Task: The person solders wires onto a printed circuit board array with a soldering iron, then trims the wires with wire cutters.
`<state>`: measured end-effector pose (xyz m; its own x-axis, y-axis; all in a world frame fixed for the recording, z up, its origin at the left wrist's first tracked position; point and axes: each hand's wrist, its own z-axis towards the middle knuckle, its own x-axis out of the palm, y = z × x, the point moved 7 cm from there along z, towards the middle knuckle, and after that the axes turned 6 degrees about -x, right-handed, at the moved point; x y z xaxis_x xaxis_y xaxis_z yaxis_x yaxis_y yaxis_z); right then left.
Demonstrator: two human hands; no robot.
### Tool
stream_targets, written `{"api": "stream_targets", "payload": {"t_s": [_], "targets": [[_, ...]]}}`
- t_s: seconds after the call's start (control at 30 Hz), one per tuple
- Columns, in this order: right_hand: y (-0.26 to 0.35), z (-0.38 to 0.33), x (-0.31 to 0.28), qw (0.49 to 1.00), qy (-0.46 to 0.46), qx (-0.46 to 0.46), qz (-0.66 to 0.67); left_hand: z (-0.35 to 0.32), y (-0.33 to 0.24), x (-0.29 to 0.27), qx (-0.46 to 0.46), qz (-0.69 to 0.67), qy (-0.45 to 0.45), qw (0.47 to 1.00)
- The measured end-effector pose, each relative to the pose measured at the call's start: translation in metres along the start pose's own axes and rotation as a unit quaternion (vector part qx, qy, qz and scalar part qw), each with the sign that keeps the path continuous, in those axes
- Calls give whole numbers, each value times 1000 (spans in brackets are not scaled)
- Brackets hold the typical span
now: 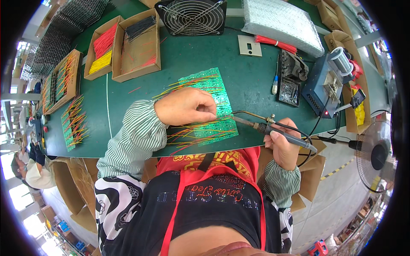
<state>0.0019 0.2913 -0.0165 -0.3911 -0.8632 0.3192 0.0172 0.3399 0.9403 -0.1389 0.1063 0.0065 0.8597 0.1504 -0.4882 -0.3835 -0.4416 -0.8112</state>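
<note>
A green circuit board panel (225, 102) lies on the bench in front of me, with many thin red and yellow wires (194, 130) sticking out to its left. My left hand (186, 106) rests over the panel's middle, thumb and fingers pinched together at the board. Whatever is between those fingertips is hidden. In my right hand (285, 147) is a soldering iron (299, 142) with a grey handle and a thin metal feed tube above its shaft. The iron's tip points left and meets the panel close to my left fingertips.
Cardboard trays of red and yellow wires (102, 45) and black wires (140, 27) stand far left. A wired panel (73, 123) lies left. A fan (191, 17) and bubble wrap (282, 25) are at the back. Right stands a blue solder feeder (319, 91); cables trail beside it.
</note>
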Motion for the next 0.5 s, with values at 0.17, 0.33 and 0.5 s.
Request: {"api": "stream_targets", "payload": {"t_s": [0.17, 0.33, 0.5], "targets": [[-1, 2, -2, 1000, -1, -4, -1, -3, 5, -3, -5, 0, -8, 1000], [2, 3, 0, 1000, -17, -6, -8, -20, 17, -21, -44, 33, -32, 998], [3, 0, -11, 996, -73, -5, -58, -47, 44, -78, -109, 110, -67, 986]]}}
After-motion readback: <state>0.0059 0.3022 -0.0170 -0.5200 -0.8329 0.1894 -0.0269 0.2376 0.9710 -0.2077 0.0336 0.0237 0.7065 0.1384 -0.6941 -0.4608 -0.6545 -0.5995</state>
